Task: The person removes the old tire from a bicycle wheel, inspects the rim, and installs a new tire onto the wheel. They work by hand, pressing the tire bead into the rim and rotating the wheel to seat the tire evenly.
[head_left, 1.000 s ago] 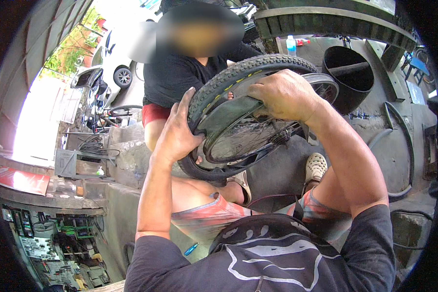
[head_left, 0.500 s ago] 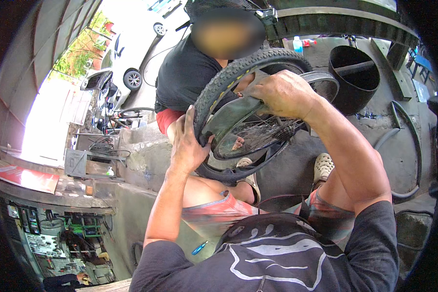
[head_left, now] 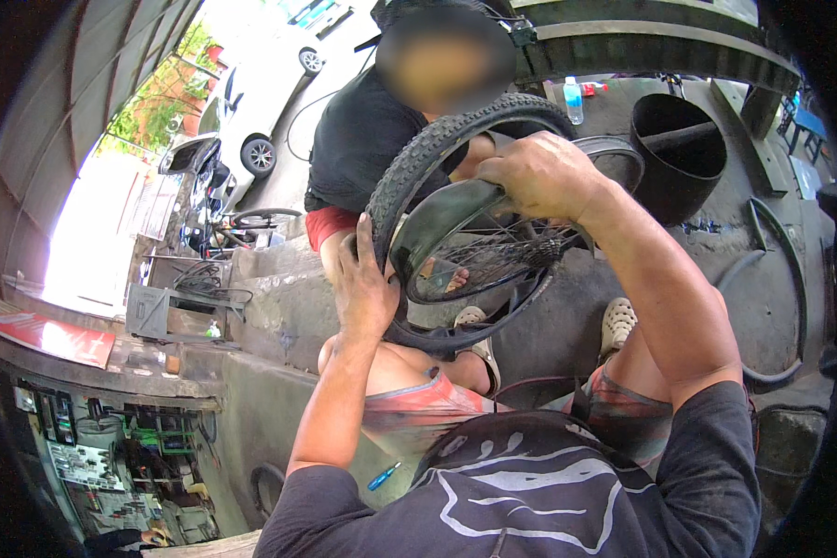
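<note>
A bicycle wheel with thin spokes and a rear sprocket cluster point(head_left: 541, 249) is held tilted above my knees. Its knobby black tyre point(head_left: 407, 167) sits partly off to the side of the rim. Along the rim's upper left curves a flat, dark rubber strip point(head_left: 430, 228). My left hand point(head_left: 367, 290) is closed round the tyre's left side, thumb on the inner side. At the top, my right hand point(head_left: 541, 179) grips the upper end of the rubber strip; its fingertips are partly hidden.
A person in a black shirt point(head_left: 349, 153) sits opposite, close behind the tyre. A black bin point(head_left: 677, 153), a plastic bottle point(head_left: 573, 100) and a loose tube point(head_left: 774, 372) lie to the right. A blue-handled tool point(head_left: 382, 476) is by my left side.
The rubber strip, earlier pulled up as a flap, now curves more closely along the rim. My right hand has shifted slightly left; my left hand keeps its hold on the tyre.
</note>
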Motion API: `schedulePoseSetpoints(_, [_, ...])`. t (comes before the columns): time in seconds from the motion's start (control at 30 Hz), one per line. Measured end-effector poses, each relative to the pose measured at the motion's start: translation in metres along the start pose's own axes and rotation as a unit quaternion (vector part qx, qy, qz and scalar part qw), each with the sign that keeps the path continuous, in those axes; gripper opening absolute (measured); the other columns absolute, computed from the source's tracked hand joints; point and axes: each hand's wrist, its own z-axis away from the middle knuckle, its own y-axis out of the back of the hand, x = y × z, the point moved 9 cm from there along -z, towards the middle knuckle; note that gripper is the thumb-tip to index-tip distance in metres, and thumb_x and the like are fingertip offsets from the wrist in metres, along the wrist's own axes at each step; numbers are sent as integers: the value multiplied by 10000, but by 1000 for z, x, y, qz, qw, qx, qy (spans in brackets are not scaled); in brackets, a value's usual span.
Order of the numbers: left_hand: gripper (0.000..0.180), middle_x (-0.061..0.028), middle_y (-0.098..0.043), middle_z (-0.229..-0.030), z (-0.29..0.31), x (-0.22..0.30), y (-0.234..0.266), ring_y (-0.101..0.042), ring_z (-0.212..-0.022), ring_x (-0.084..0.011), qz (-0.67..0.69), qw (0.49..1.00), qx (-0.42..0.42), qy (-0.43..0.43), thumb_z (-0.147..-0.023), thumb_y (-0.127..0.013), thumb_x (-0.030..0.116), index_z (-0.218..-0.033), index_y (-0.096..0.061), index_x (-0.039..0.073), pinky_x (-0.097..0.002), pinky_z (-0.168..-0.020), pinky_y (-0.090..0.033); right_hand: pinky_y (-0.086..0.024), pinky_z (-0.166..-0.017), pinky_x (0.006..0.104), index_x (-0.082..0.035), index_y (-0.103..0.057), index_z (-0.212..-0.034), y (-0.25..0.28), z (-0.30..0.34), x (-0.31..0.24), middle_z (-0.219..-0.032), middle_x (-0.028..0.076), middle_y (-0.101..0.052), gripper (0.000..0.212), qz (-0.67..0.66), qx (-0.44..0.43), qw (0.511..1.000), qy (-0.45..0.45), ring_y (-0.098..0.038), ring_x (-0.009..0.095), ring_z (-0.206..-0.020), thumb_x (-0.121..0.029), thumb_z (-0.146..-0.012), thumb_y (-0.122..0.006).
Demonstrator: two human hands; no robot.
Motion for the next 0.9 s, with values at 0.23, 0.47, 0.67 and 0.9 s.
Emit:
schedulePoseSetpoints(0.23, [886, -272, -484, -1481, 3, 13, 24, -528, -1341, -498, 21, 995, 97, -10, -823, -801, 74, -1623, -421, 42, -574, -1130, -456, -597, -847, 520, -121, -746, -1022, -5, -6, 7, -961, 147, -765, 369, -19, 35, 998, 44, -753, 392, -971, -327, -763, -910])
schedulePoseSetpoints(0.47, [880, -301, -495, -1545, 14, -2, 20, -468, -1463, -495, 219, 972, 81, -31, -792, -717, 7, -1613, -400, -12, -514, -1245, -370, -598, -839, 526, -119, -749, -1028, -6, -3, 6, -930, 136, -769, 386, -13, 6, 1000, 14, -755, 394, -967, -327, -750, -919])
schedulePoseSetpoints(0.67, [966, -307, -521, -1515, -8, 25, 25, -522, -1406, -493, 137, 990, 6, -34, -747, -749, 22, -1628, -352, 5, -532, -1193, -426, -599, -838, 525, -115, -755, -1039, -3, -1, 7, -960, 143, -778, 383, -12, -12, 1000, -13, -758, 387, -979, -300, -745, -918])
schedulePoseSetpoints(0.9, [633, -265, -582, -1484, -17, 37, 37, -621, -1286, -480, 79, 983, 122, -115, -805, -737, 45, -1399, -522, 14, -546, -1069, -524, -592, -821, 505, -127, -777, -1151, -1, -5, 6, -978, 138, -786, 452, -17, 16, 1000, 4, -762, 378, -970, -260, -743, -916])
